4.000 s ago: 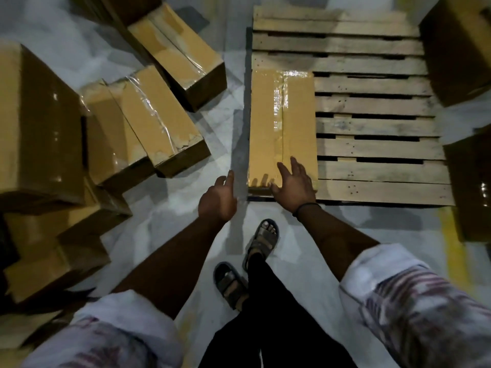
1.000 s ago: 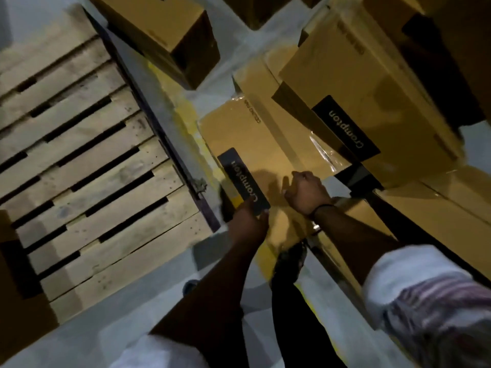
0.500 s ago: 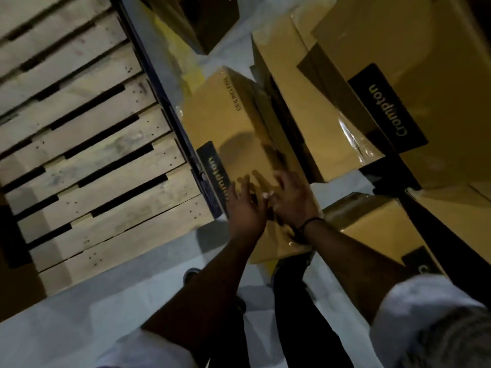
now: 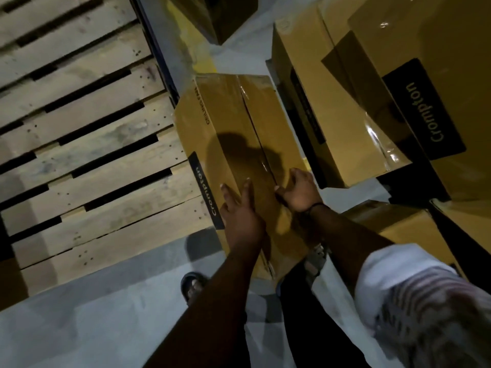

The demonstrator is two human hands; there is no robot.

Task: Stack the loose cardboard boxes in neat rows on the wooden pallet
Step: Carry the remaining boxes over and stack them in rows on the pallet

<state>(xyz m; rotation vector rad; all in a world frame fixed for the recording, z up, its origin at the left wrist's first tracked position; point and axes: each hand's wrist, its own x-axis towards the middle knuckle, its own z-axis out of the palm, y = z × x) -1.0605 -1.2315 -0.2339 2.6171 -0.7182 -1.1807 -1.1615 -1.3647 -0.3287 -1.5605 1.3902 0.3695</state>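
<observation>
Head view, grey floor [image 4: 93, 328], pallet [image 4: 79, 155], maybe yellow line [image 4: 187, 35], right hand [image 4: 300, 193] gripping box [image 4: 231, 120]

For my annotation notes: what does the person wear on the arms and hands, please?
The left hand and the right hand are bare, no gloves. A thin dark band circles the right wrist. The right sleeve is pale with reddish stripes and ends near the elbow. The left forearm is bare; its sleeve is out of view.
</observation>
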